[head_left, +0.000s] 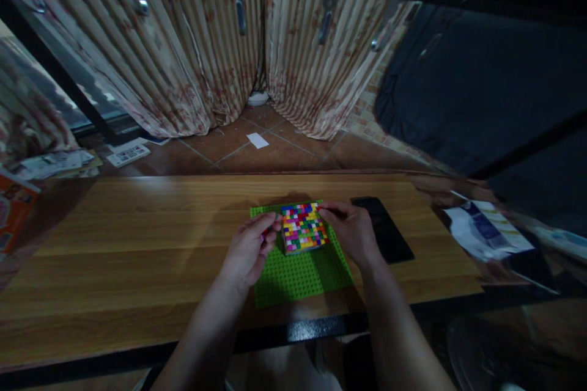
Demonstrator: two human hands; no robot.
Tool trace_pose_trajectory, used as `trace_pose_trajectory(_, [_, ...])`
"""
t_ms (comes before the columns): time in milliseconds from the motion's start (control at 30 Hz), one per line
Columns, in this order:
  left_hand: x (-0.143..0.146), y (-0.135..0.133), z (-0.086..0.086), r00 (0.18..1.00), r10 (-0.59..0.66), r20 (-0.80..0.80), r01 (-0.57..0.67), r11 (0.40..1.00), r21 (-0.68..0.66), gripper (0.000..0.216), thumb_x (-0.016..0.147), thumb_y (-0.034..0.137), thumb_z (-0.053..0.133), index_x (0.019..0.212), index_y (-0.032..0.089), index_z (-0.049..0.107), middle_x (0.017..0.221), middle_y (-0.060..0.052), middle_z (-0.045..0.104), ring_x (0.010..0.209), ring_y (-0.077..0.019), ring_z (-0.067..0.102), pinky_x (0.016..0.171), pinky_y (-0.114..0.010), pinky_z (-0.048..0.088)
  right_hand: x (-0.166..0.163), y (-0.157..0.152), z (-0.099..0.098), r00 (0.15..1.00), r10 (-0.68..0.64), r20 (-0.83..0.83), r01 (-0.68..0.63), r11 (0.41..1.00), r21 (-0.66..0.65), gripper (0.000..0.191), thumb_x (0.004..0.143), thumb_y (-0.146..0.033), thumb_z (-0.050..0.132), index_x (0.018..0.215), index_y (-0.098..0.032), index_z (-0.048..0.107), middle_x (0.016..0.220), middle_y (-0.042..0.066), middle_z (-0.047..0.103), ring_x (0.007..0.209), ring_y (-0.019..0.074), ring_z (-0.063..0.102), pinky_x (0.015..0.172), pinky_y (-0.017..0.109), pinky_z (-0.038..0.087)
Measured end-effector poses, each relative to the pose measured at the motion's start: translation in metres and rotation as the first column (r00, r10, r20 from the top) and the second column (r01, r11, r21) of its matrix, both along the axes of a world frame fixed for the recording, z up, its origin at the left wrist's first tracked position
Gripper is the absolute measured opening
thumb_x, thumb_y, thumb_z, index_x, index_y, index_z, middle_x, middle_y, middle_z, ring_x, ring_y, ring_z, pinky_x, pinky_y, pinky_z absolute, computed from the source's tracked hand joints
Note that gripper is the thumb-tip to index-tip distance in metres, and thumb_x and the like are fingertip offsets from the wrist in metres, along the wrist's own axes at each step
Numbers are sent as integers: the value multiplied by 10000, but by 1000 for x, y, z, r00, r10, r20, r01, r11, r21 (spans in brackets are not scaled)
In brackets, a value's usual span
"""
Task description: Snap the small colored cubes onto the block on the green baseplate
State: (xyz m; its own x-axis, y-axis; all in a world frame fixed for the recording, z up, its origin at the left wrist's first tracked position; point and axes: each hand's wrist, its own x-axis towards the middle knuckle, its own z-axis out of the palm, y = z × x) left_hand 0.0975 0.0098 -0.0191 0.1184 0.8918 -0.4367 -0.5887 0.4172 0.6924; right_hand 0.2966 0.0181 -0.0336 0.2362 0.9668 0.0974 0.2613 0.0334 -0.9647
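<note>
The left hand [250, 250] has its fingers [270, 224] curled in against the left edge of the square block of small multicoloured plastic bricks [303, 228], and seems to pinch something small and reddish at the tips — too small to say what; the right hand [352, 233] lays its fingers along the block's upper right edge, closed lightly against it rather than around it. The block sits on the upper middle of the flat green studded plastic baseplate [302, 275], which lies near the front edge of the long wooden tabletop [137, 244]. To do this well, I judge the right hand should brace the block firmly while the left works at the edge; pressing straight down over the studs would keep the neighbouring bricks from lifting. A flat black phone [385, 229] lies just right of the right hand, apart from the baseplate — worth keeping the wrist off it; a crumpled white and blue packet [486, 229] lies farther right.
</note>
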Motion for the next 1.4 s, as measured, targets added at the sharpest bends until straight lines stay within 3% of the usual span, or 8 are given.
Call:
trace_pose_trajectory(633, [2,0,-5,1000,-1,-16,1,1000,10,156,659,198,780,740,86,709,637,-10,612,467,-9,406,385,-122,218,0,7,-3,994,-102,-45,102,995,2,211,713,-353,725,811,-169,758,774,40,756,726,185,667,687,307,509])
trace_pose_trajectory(1067, [3,0,-3,1000,0,-29,0,1000,2,143,662,199,773,708,86,700,639,-12,605,478,-10,412,408,-115,258,-11,18,-10,974,-106,-202,103,994,-25,241,660,-393,756,745,-167,755,708,21,735,658,165,643,659,292,495])
trace_pose_trajectory(1400, [5,-1,-5,999,-17,-28,17,1000,6,159,674,219,778,709,97,681,631,-3,589,464,-13,399,383,-125,207,-8,14,-8,995,-23,101,20,999,31,288,803,-424,642,828,-163,760,801,58,753,729,203,669,676,303,496])
